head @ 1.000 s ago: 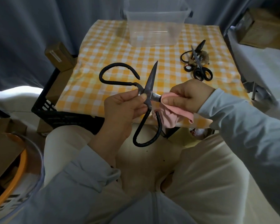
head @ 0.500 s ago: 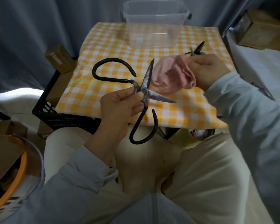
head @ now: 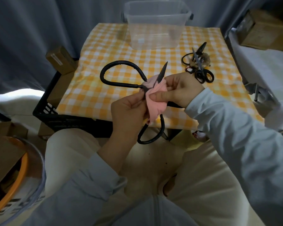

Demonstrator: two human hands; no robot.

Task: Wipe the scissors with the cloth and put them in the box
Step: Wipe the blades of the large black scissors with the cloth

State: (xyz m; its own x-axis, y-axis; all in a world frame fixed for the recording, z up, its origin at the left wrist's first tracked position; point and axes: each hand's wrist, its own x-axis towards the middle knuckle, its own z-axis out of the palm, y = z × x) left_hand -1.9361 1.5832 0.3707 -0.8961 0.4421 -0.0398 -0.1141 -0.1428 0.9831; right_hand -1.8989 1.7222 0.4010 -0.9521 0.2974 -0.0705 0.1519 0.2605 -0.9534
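Head view: back to wiping after lifting the cloth [head: 155,105] clear half a second ago. Pinches the scissors [head: 161,72] just below the pivot with the left hand [head: 126,110], blades apart, above the table's [head: 104,88] near edge. Wraps the cloth round the blade roots with the right hand [head: 181,90], thumb and fingers pressing it on. Means wiping unfinished, no boxing yet. Leaves the box [head: 155,38] at the far edge seemingly empty, spare scissors [head: 201,69] lying outside it, to the right.

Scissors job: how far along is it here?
Done: nothing yet, the box looks empty. In hand: left hand grips the big scissors, right hand pinches the cloth round one blade. Left: boxing them; other scissors lie on the table.
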